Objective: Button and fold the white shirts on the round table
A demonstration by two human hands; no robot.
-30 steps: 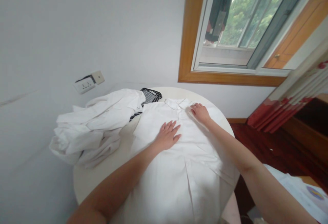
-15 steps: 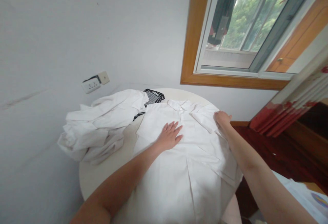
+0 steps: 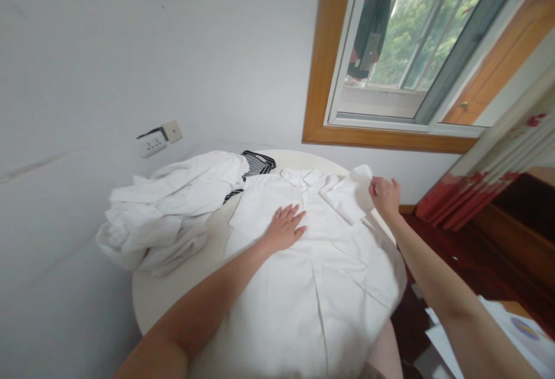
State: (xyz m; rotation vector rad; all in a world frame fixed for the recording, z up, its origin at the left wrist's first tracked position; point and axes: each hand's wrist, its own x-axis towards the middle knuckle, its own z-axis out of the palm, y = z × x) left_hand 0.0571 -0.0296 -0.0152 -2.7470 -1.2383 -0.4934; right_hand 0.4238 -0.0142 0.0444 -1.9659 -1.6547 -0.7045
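Observation:
A white shirt (image 3: 312, 275) lies spread over a round white table (image 3: 173, 298), collar toward the wall. My left hand (image 3: 284, 228) rests flat on the shirt's chest, fingers stretched out. My right hand (image 3: 385, 194) is at the table's far right edge, pinching the end of the shirt's short sleeve (image 3: 349, 194) and lifting it off the table.
A heap of white garments (image 3: 165, 211) lies on the table's left side with a black-and-white striped cloth (image 3: 256, 165) behind it. A wall socket (image 3: 151, 142) is on the grey wall. A wood-framed window (image 3: 390, 78) and a red-patterned curtain (image 3: 485, 188) are on the right.
My right hand slid from the collar out to the right sleeve, took hold of its end and raised it. My left hand stayed flat on the shirt.

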